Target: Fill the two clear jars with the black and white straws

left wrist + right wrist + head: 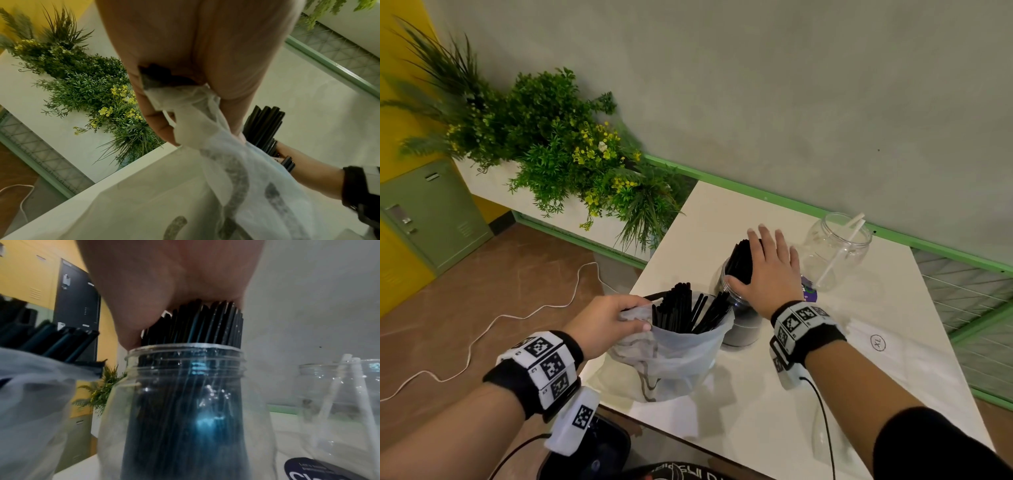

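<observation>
A clear jar (743, 327) (185, 402) packed with black straws (742, 257) (195, 324) stands mid-table. My right hand (770, 270) (174, 272) lies flat on the straw tops, fingers straight, thumb beside the bundle at the jar's rim. To its right, a second clear jar (835, 250) (339, 402) holds a couple of white straws (839, 255) (359, 394). Near the table's left edge, my left hand (613, 318) (185, 65) pinches the rim of a translucent plastic bag (671, 353) (226, 162) with more black straws (688, 308) (263, 123) standing in it.
The white table (893, 370) ends close behind the bag on the left. A dark printed label (810, 290) lies between the jars. Green plants (558, 144) fill the back left. A white cable (517, 315) runs over the floor, and a black bin (592, 448) sits below the table's front edge.
</observation>
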